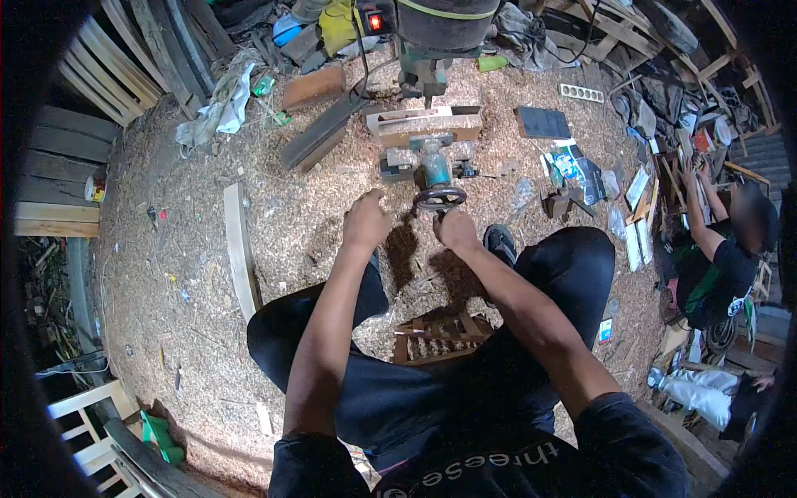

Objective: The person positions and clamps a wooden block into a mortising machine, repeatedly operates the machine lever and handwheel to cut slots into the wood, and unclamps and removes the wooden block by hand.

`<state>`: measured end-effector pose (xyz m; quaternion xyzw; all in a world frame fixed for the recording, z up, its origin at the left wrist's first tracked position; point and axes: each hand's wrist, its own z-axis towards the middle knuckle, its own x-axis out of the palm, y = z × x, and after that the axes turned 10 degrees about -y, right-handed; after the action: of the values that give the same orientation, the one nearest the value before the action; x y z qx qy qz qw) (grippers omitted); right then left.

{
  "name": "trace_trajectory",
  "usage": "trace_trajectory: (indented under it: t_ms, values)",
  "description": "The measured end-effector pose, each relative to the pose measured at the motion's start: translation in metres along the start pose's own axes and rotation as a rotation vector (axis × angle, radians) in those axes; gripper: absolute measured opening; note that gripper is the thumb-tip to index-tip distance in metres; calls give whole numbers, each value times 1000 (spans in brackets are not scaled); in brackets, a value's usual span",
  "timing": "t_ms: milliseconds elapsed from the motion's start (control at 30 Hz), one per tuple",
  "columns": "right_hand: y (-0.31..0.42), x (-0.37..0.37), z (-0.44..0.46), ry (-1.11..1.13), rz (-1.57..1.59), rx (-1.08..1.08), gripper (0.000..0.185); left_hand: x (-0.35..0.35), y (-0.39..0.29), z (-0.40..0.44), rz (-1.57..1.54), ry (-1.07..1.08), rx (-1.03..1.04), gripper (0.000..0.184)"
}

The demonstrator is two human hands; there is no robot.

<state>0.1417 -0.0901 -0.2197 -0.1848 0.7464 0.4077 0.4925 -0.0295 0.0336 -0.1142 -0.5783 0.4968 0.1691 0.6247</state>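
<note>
Your right hand (455, 230) seems closed on the handwheel (440, 197); your left hand (367, 220) hangs loosely curled near it, and whether it holds anything you cannot tell from here. The wooden block (426, 130) lies beyond the wheel, under the drilling machine's head (427, 73). A weak clamp could let the block shift and spoil the cut, and a straying left hand could meet the bit. Shavings cover the floor (199, 249), making footing slippery; near its right edge, a co-worker (721, 253) reaches towards timber
</note>
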Motion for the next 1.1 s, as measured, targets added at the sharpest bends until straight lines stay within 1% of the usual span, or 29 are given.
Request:
trace_trajectory:
  t_ms: [33,67,100,200,233,333,367,467,500,600,700,800,867,900,933,1000,1033,1100]
  values:
    - [1,0,4,10,12,0,34,4,4,-2,0,-31,34,42]
    - [4,-4,7,22,23,-2,33,3,5,-4,24,-10,33,42]
    - [3,-11,11,73,110,37,29,3,7,-7,45,11,30,42]
    - [1,-17,15,242,524,412,25,10,15,-16,92,19,64,40]
    - [-5,-5,18,265,585,451,26,12,18,-19,104,8,82,39]
    - [-5,7,8,-25,428,176,30,15,19,-21,100,93,40,36]
    - [-9,11,8,-22,340,128,35,17,23,-24,93,85,62,36]
    - [-13,21,7,-53,310,138,37,19,25,-21,72,68,125,36]
    - [-15,23,9,-19,273,138,37,16,21,-20,75,79,128,36]
    - [-8,25,4,-135,332,120,33,10,8,-17,70,76,125,37]
    - [-2,21,2,-124,246,152,30,-2,-1,-16,50,51,133,37]
    - [16,9,-8,-154,275,32,31,-15,-4,-15,-13,-7,135,36]
    - [59,25,-13,-11,192,69,32,-21,-7,-16,-45,-55,139,35]
    - [47,69,-10,-14,184,-74,36,-25,-8,-21,-46,-79,140,35]
    - [56,74,-5,-80,215,-83,38,-30,-6,-18,-43,-106,146,34]
    - [71,87,-22,-187,280,-59,44,-36,13,-25,-33,-83,141,34]
    - [79,89,-20,-162,263,57,46,-37,19,-24,-36,-107,151,34]
    - [91,64,-18,21,208,150,45,-39,28,-20,-51,-137,150,34]
